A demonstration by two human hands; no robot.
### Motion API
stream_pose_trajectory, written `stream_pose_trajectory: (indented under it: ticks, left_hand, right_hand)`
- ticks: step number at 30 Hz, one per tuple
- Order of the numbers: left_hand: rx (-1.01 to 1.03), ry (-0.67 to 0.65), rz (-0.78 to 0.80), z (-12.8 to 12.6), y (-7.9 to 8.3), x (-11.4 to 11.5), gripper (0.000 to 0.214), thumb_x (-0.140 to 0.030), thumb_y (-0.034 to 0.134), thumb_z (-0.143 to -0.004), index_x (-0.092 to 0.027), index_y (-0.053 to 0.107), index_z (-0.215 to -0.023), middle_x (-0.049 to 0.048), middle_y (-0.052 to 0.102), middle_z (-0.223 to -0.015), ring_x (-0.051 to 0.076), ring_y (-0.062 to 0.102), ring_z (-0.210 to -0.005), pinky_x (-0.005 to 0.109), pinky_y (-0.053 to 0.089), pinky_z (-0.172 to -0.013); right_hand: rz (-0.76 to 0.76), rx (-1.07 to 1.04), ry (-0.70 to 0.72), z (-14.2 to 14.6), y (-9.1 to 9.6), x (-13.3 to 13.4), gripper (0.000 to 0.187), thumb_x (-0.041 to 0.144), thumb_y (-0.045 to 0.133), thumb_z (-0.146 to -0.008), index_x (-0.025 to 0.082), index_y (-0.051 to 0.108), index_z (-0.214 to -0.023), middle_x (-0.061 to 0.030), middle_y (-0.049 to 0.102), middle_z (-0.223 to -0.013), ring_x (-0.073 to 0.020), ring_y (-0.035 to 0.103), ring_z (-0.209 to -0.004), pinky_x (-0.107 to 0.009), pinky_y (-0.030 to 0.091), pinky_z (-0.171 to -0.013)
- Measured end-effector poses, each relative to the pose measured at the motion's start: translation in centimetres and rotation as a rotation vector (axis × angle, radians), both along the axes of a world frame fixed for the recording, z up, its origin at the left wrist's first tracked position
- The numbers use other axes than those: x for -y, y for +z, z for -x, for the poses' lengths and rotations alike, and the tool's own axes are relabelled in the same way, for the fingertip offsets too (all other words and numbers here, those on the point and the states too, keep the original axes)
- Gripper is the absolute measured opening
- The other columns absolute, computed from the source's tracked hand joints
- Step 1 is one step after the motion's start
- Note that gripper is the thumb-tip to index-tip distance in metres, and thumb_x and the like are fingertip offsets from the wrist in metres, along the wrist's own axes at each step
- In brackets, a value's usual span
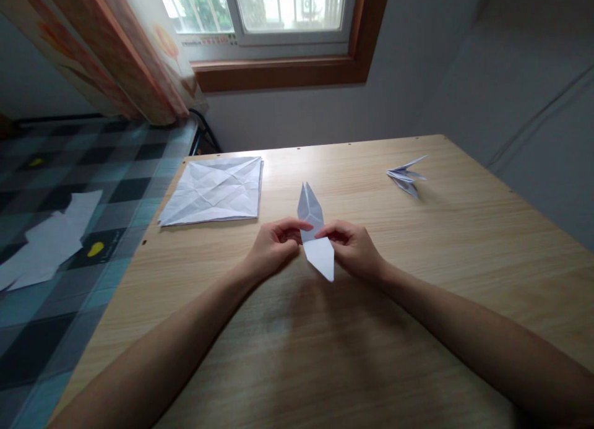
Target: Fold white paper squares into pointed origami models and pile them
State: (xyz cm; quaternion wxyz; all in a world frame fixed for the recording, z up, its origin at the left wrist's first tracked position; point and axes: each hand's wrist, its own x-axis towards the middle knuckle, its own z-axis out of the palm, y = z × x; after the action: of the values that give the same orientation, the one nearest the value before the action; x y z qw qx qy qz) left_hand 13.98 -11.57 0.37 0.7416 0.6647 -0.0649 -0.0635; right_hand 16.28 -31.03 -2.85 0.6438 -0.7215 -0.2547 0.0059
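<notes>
A small folded white paper is held above the middle of the table, between my two hands. Its far end splits into two narrow points, and its near flap tapers to a blunt tip. My left hand pinches its left edge, with the index finger lying over the front of the paper. From the other side my right hand grips the right edge near the central crease, fingers curled. The fingertips behind the paper are hidden.
On the wooden table, creased square sheets lie stacked at the back left. A folded paper figure rests at the back right. Loose paper pieces lie on a checked cloth to the left. Beyond are a window and curtain.
</notes>
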Motion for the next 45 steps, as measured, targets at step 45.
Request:
stream_pose_trajectory:
  ticks: [45]
  left_hand:
    - [0.154, -0.128, -0.255, 0.4, -0.9, 0.3, 0.033, -0.032, 0.062, -0.088, -0.015, 0.061, -0.116, -0.0013, 0.059, -0.067, 0.011, 0.054, -0.056, 0.021, 0.043, -0.055]
  right_hand:
    - [-0.033, -0.244, -0.014, 0.6, 1.4, -0.3, 0.04, 0.057, 0.069, -0.082, 0.019, 0.06, -0.076, 0.0022, 0.061, -0.058, -0.0121, 0.059, -0.047, -0.022, 0.047, -0.045]
